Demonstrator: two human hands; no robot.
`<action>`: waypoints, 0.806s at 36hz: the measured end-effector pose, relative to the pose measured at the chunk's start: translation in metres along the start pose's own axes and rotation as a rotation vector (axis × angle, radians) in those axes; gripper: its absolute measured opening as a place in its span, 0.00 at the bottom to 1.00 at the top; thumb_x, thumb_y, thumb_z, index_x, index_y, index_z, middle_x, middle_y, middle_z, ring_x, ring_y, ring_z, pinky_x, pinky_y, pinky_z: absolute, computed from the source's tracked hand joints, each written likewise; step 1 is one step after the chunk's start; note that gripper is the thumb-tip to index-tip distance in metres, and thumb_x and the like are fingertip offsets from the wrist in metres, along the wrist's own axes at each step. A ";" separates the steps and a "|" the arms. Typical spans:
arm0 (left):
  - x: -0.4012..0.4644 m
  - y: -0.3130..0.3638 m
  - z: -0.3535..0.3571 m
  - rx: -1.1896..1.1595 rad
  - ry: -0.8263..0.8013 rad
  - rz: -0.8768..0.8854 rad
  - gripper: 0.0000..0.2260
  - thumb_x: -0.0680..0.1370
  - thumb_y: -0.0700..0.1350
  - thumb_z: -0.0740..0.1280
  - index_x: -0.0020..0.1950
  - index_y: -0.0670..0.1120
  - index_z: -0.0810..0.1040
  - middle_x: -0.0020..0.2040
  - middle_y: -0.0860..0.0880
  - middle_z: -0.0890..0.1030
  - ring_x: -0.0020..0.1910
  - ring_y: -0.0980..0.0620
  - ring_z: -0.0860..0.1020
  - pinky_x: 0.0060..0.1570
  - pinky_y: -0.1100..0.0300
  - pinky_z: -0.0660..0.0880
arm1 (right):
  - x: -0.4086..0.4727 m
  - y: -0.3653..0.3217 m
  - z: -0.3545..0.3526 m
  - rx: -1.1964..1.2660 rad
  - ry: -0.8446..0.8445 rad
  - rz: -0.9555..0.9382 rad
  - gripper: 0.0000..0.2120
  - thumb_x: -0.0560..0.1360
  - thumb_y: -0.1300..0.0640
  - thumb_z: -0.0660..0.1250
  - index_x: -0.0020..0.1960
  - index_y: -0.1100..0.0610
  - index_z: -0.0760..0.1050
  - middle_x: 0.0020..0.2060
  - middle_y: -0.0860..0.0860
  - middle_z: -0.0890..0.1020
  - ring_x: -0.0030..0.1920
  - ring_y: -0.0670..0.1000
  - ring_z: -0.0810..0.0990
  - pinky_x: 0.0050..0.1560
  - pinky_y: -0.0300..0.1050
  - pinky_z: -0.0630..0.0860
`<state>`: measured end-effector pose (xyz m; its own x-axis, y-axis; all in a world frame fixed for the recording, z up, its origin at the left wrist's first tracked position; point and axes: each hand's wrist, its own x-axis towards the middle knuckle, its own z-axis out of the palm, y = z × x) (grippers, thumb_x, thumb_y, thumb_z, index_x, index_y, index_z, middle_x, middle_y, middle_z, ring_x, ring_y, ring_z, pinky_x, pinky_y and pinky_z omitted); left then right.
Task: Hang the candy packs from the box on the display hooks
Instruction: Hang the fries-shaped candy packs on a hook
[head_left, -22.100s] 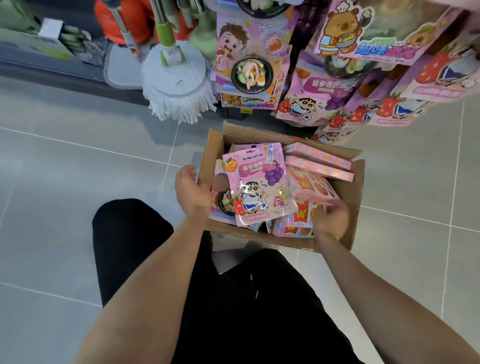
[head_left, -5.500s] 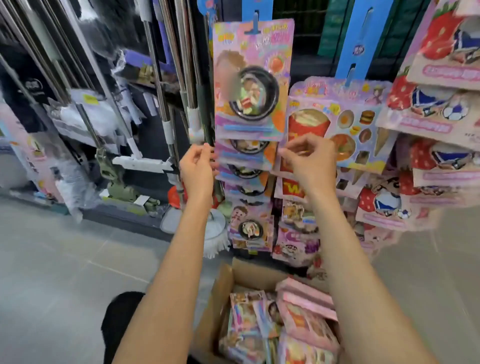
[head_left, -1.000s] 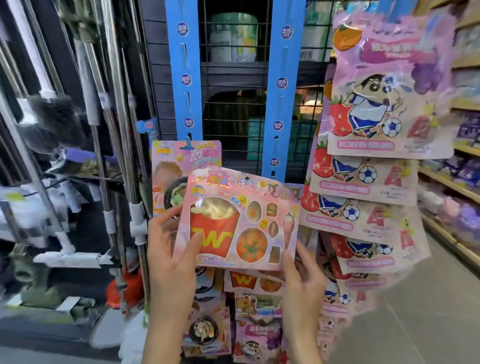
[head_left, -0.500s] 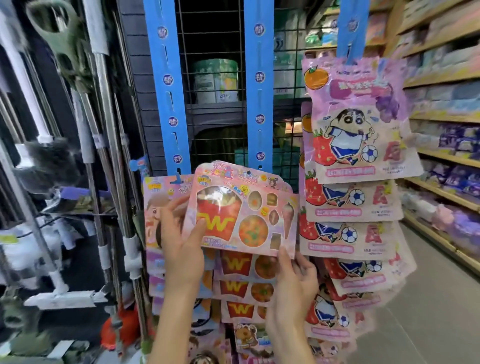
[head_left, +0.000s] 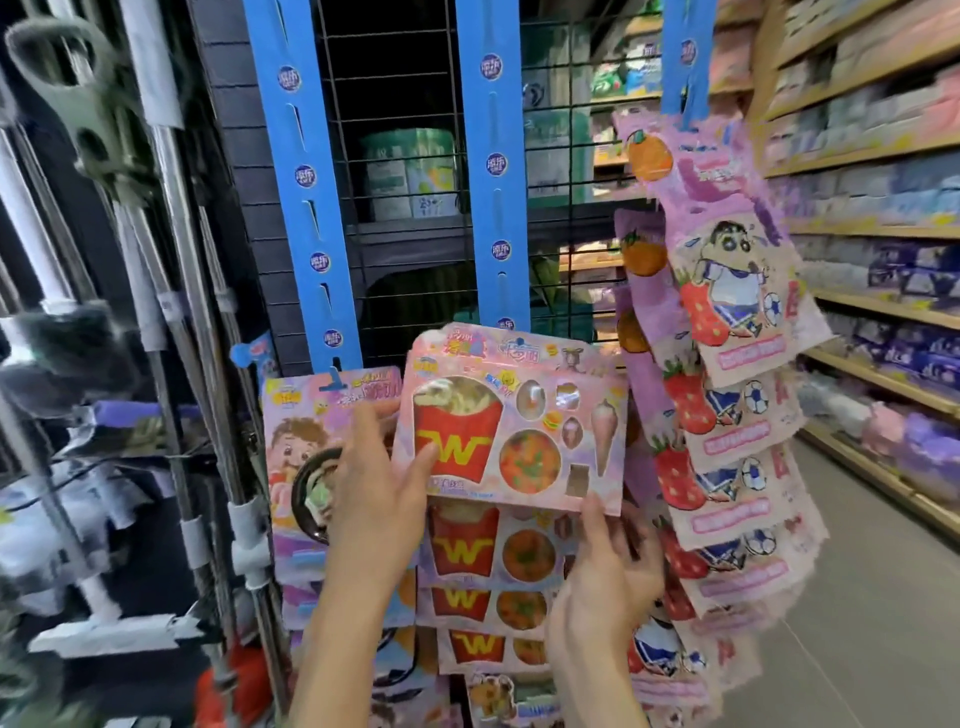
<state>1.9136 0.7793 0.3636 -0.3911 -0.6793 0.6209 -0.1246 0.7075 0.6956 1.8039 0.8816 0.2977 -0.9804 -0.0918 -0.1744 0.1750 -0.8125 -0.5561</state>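
A flat pink candy pack with a red fries carton marked W (head_left: 511, 423) was held up against the middle blue plastic hanging strip (head_left: 492, 166), just above the column of like packs. The left hand (head_left: 376, 499) gripped its left edge, thumb laid over the front; the right hand (head_left: 605, 566) supported the lower right corner from beneath with fingers spread, and whether they curled round the corner could not be told. Whether the pack's top was yet caught on a hook could not be told, so this pack was judged not yet hung.

Much of the hanging appeared done. Below the held pack, three more fries packs (head_left: 491, 551) were counted on the middle strip, with other packs under them too blurred to count. On the left blue strip (head_left: 306, 176), a pink pack showing a cartoon child and a bowl (head_left: 311, 457) was seen hung, with at least one more beneath. On the right strip, about five pink pouches with a footballer and strawberries (head_left: 727, 291) were counted. Three blue strips were seen in all. The box was not in view, so what remained could not be judged
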 end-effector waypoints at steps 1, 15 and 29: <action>-0.001 0.000 0.003 0.036 -0.001 0.014 0.14 0.79 0.49 0.68 0.61 0.55 0.67 0.59 0.56 0.77 0.59 0.55 0.76 0.53 0.54 0.76 | 0.004 -0.001 -0.001 -0.004 0.007 -0.009 0.12 0.73 0.66 0.73 0.52 0.53 0.78 0.53 0.53 0.85 0.55 0.48 0.84 0.49 0.39 0.78; -0.025 -0.003 0.028 0.227 0.035 -0.061 0.16 0.79 0.46 0.69 0.58 0.50 0.62 0.55 0.50 0.69 0.57 0.50 0.70 0.50 0.59 0.64 | 0.027 -0.003 -0.008 -0.100 -0.035 -0.127 0.20 0.70 0.62 0.77 0.58 0.48 0.78 0.55 0.44 0.85 0.59 0.44 0.82 0.67 0.55 0.75; -0.021 -0.007 0.033 0.154 0.109 -0.023 0.14 0.80 0.48 0.67 0.58 0.53 0.62 0.57 0.54 0.68 0.56 0.57 0.66 0.51 0.61 0.65 | 0.017 -0.004 -0.001 -0.030 -0.041 -0.122 0.23 0.71 0.63 0.76 0.58 0.41 0.75 0.52 0.35 0.84 0.57 0.37 0.81 0.68 0.54 0.74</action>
<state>1.8929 0.7953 0.3339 -0.2867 -0.7068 0.6467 -0.2740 0.7074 0.6515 1.7871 0.8833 0.2963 -0.9973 -0.0172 -0.0708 0.0561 -0.8013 -0.5956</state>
